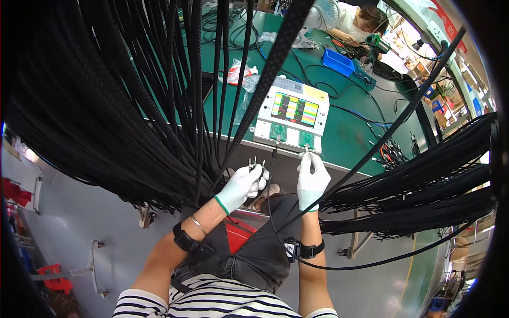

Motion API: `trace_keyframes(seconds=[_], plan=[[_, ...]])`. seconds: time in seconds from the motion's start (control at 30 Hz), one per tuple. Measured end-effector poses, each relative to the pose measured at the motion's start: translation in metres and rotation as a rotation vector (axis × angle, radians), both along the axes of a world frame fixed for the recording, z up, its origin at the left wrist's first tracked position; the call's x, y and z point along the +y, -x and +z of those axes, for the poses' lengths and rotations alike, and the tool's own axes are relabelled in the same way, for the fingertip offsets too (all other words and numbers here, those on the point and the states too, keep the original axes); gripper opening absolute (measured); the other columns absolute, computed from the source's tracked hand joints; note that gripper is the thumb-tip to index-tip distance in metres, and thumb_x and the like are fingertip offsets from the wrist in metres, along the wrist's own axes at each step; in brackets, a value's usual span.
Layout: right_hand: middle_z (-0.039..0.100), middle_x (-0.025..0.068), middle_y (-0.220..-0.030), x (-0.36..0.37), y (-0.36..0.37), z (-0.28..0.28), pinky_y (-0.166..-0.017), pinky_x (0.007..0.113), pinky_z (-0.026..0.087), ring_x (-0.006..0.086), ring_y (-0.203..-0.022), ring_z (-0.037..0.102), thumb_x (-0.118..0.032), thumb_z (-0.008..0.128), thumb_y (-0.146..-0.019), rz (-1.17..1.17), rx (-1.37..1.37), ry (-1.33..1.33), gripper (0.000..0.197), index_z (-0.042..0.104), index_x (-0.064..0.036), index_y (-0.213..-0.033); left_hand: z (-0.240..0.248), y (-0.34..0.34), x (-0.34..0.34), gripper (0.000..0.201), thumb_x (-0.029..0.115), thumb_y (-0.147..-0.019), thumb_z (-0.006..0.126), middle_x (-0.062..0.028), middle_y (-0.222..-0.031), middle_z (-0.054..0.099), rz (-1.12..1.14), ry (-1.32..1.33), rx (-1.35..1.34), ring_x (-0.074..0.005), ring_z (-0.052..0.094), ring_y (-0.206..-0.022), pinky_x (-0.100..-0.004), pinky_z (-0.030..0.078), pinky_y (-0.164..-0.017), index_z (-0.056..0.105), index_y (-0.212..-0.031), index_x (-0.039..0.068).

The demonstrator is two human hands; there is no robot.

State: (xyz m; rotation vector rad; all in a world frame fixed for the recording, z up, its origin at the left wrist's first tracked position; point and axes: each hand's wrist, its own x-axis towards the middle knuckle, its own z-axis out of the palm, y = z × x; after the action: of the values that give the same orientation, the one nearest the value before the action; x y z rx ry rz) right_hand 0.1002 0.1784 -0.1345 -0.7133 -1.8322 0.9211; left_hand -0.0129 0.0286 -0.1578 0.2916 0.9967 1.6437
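My left hand (244, 186), in a white glove with a green cuff, is closed around several cable plugs (255, 161) with metal tips pointing up. In a matching glove, my right hand (313, 183) pinches a small metal plug (306, 149) at the right green circuit board (307, 139) of a white cable tester (290, 114). Whether that plug is fully seated I cannot tell. A black braided cable's plug (276, 144) meets the tester's left green board (278, 131). The tester's screen (295, 110) is lit with yellow, green and red blocks.
Thick bundles of black braided cables hang at left (106, 106) and right (424, 180); single cables cross before me. On the green table (344, 143) lie a blue bin (338, 62), plastic bags (241, 74) and loose cable ends (389, 153). Another person (355, 24) sits opposite, near a fan (322, 15).
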Motion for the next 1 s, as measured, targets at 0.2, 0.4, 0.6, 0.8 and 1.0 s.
trace_keyframes(seconds=[0.2, 0.4, 0.6, 0.8, 1.0], plan=[[0.056, 0.004, -0.062, 0.0, 0.001, 0.006, -0.053, 0.025, 0.04, 0.0084, -0.055, 0.049, -0.013, 0.06, -0.094, -0.069, -0.059, -0.02, 0.019, 0.068, 0.0044, -0.094, -0.038, -0.005, 0.009, 0.034, 0.033, -0.105, 0.044, 0.0036, -0.062, 0.048, 0.098, -0.021, 0.094, -0.0035, 0.029, -0.043, -0.0224, 0.023, -0.04, 0.059, -0.094, 0.004], [0.059, 0.0142, -0.064, -0.004, -0.001, 0.008, -0.055, 0.029, 0.045, 0.0162, -0.053, 0.054, -0.009, 0.063, -0.089, -0.12, -0.124, -0.101, 0.016, 0.069, 0.0042, -0.096, -0.039, -0.024, -0.001, 0.032, 0.031, -0.104, 0.044, 0.0039, -0.057, 0.044, -0.198, 0.224, 0.16, -0.0078, 0.037, -0.042, -0.0257, 0.03, -0.04, 0.061, -0.095, 0.006], [0.057, 0.0081, -0.062, -0.007, 0.007, 0.009, -0.054, 0.027, 0.041, 0.0095, -0.055, 0.048, -0.015, 0.06, -0.093, -0.14, -0.142, -0.12, 0.021, 0.068, 0.0043, -0.093, -0.07, -0.058, 0.005, 0.031, 0.029, -0.097, 0.053, -0.0082, -0.06, 0.055, -0.273, 0.161, 0.673, -0.0209, 0.05, -0.047, -0.0335, 0.041, -0.049, 0.064, -0.09, 0.001], [0.06, 0.013, -0.064, -0.001, 0.011, 0.019, -0.056, 0.031, 0.046, 0.0184, -0.053, 0.054, -0.018, 0.064, -0.091, -0.182, -0.312, -0.151, 0.02, 0.068, 0.0012, -0.088, -0.072, -0.101, 0.002, 0.023, 0.023, -0.088, 0.063, -0.0214, -0.084, 0.067, -0.448, -0.098, 1.083, -0.0391, 0.066, -0.078, -0.0426, 0.052, -0.073, 0.065, -0.097, 0.002], [0.065, 0.0084, -0.088, 0.006, -0.046, 0.096, -0.063, 0.037, 0.049, 0.027, -0.073, 0.062, -0.025, 0.07, -0.085, -0.133, -0.549, -0.568, 0.018, 0.067, -0.0107, -0.096, 0.02, -0.105, 0.011, 0.015, 0.009, -0.088, 0.061, -0.0126, -0.095, 0.07, -0.032, -0.27, 1.037, -0.0266, 0.068, -0.086, -0.0338, 0.052, -0.079, 0.066, -0.101, 0.004]])
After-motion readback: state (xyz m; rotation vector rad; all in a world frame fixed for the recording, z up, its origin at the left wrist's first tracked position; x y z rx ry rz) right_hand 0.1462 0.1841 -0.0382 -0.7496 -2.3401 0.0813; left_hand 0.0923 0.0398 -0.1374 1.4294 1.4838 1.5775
